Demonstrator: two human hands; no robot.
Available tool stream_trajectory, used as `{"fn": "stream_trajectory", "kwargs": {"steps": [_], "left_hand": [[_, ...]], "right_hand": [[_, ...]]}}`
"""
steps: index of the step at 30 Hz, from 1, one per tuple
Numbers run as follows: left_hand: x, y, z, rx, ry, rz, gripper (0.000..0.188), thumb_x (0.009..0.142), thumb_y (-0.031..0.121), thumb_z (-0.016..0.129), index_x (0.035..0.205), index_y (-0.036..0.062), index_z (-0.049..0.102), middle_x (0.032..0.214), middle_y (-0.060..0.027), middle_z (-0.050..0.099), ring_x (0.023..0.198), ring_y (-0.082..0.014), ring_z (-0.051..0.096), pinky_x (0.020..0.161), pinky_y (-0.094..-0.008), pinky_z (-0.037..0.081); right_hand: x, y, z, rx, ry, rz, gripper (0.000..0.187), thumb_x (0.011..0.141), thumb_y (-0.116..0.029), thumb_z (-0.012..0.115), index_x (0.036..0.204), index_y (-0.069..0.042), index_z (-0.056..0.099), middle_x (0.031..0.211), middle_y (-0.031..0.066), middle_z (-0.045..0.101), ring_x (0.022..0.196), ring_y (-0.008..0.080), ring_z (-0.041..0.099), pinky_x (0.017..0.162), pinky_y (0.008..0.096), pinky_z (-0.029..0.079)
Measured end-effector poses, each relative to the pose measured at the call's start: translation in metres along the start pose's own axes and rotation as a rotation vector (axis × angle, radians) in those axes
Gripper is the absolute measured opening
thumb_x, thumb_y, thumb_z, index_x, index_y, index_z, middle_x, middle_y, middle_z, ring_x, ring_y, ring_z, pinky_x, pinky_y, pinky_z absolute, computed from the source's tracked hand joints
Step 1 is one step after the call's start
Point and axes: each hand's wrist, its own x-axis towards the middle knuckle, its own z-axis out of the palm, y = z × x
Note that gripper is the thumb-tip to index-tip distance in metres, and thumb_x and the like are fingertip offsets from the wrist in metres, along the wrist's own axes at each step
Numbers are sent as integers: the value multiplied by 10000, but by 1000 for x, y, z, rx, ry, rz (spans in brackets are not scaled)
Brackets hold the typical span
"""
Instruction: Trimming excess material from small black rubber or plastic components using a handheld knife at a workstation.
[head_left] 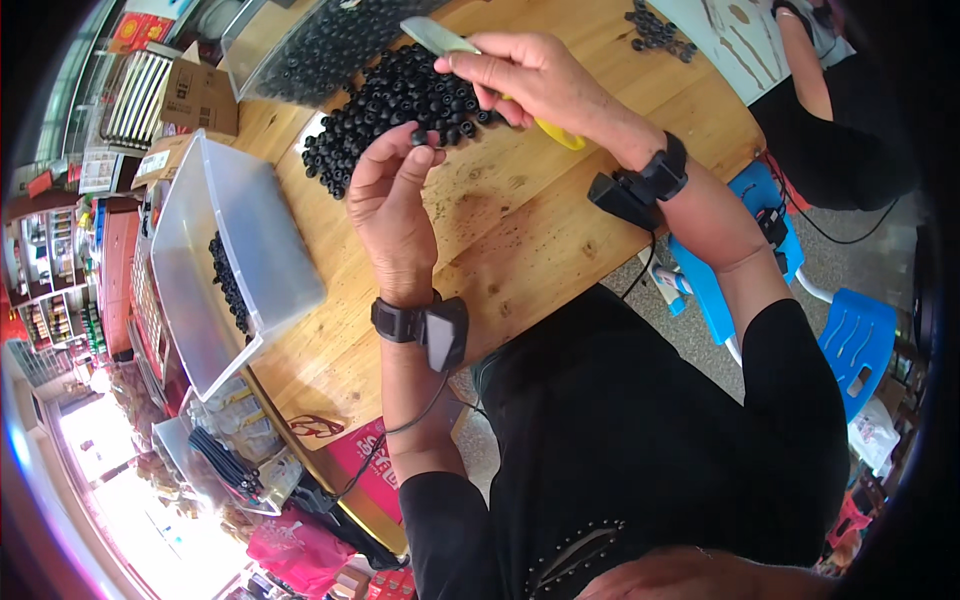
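A black top with elbow-length sleeves has a stud-edged slit near the neck. Both wrists wear black straps, angular black modules and thin dark cables.

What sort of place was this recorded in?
Probably a small workshop or a shop's work corner: small black parts lie heaped on a wooden table, a clear bin holds more, and stocked shelves stand at the left.

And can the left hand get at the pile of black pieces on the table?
Probably yes: the left hand is close beside the pile, with nothing visible blocking the way, though its fingertips are pinching one small dark piece.
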Motion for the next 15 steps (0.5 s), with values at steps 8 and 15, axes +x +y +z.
{"fn": "stream_trajectory", "kwargs": {"steps": [8,15], "left_hand": [[-7,-5,-19,-315,-33,32,265,901,-70,647,1160,-15,639,1058,-91,685,1002,-202,654,946,-368,532],[-7,-3,-24,-314,-11,26,280,888,-91,647,1156,-9,644,1061,-83,683,980,-177,643,963,-357,520]], "right_hand": [[-5,0,40,-261,20,-474,194,958,-216,669,975,-26,707,692,87,675,552,173,631,503,297,471],[2,-1,53,-254,-88,-426,204,947,-175,668,1029,9,701,854,141,730,785,241,738,657,314,566]]}}
